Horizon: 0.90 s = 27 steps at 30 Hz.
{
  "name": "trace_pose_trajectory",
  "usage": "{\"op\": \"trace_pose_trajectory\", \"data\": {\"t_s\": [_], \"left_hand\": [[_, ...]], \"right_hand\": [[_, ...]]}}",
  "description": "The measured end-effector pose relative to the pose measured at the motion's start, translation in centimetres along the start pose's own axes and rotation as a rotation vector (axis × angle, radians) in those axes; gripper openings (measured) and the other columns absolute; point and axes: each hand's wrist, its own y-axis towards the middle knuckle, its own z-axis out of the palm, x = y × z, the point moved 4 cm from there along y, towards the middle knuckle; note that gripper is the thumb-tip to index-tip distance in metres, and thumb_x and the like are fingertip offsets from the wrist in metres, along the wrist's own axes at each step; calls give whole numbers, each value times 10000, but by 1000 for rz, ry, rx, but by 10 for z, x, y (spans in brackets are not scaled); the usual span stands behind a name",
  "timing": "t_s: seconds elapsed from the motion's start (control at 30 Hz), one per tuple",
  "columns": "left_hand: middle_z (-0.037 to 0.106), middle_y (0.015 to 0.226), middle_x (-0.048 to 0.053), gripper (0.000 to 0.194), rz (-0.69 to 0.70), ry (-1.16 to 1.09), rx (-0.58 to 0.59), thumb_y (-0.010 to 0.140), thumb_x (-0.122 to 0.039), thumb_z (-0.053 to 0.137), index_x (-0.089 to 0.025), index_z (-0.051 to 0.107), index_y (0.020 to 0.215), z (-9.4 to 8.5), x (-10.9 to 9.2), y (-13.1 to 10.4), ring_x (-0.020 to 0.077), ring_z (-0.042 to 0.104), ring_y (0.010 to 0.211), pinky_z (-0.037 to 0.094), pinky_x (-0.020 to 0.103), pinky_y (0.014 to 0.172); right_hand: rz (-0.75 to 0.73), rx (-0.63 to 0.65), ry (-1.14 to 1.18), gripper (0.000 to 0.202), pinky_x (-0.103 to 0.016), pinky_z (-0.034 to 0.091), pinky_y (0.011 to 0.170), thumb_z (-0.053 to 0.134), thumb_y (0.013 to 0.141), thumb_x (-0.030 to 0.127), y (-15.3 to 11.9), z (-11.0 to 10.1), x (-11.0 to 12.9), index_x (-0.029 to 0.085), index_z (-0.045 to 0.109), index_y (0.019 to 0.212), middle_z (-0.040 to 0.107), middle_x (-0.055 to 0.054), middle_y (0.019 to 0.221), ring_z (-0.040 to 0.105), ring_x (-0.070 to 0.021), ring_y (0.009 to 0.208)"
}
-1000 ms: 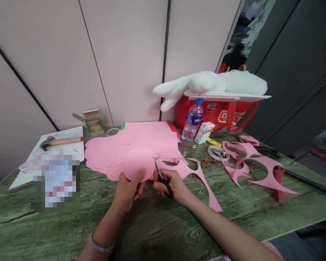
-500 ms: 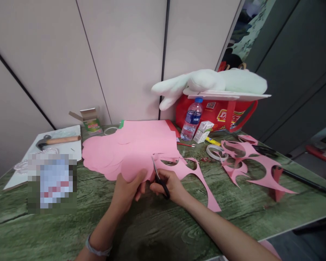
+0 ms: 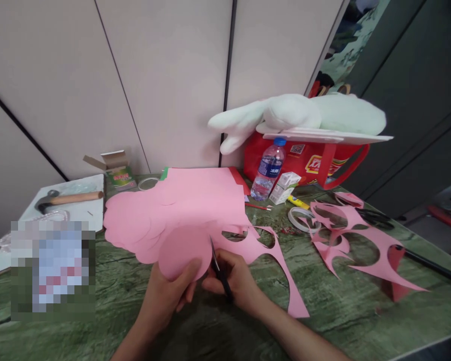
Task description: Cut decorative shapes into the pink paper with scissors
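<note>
My left hand (image 3: pixel 169 293) pinches a round pink paper piece (image 3: pixel 182 248) between the thumb on top and the fingers beneath. Black-handled scissors (image 3: pixel 221 276) are in my right hand (image 3: pixel 235 281), their blades pointing up beside the right edge of that round piece. Behind both hands lies a pile of pink paper (image 3: pixel 135 220), with many rounded pieces overlapping on its left side. A pink offcut (image 3: pixel 291 286) with curved cut-outs reaches from the pile toward the right.
More pink offcuts (image 3: pixel 368 240) lie at the right near a roll of tape (image 3: pixel 300 219). Farther back stand a water bottle (image 3: pixel 268 170), a small white box (image 3: pixel 284 188) and a red bag (image 3: pixel 300 163). A hammer (image 3: pixel 71 198) rests on a white board at left.
The view has shifted, so items at the sides lie farther outward. The round paper now shows as a fuller disc, lower and closer, and the scissors have moved down with my right hand.
</note>
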Motion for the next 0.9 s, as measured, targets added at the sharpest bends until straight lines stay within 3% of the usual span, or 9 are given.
{"op": "trace_pose_trajectory", "data": {"t_s": [0.23,0.53,0.9], "left_hand": [[339,292,-41,487,-110,49,-104,677,-502,636,-187,457,352,-3,-6,-6,36,246,278,131,199,323],[331,273,-38,501,-206,54,-96,656,-514,636,-192,435,330,-3,-3,-6,36,228,260,128,213,323],[355,295,-32,512,-175,99,-66,697,-505,597,-186,426,335,-3,-2,-6,40,259,271,146,202,314]], "right_hand": [[36,24,65,480,-228,244,488,824,552,511,0,2,-6,171,509,676,439,48,575,340,-92,528],[45,53,107,508,-221,233,479,800,566,563,0,4,-17,170,496,676,411,49,566,315,-87,522],[-13,57,65,480,-217,233,480,787,614,540,0,2,-7,162,499,680,419,45,588,314,-85,533]]}}
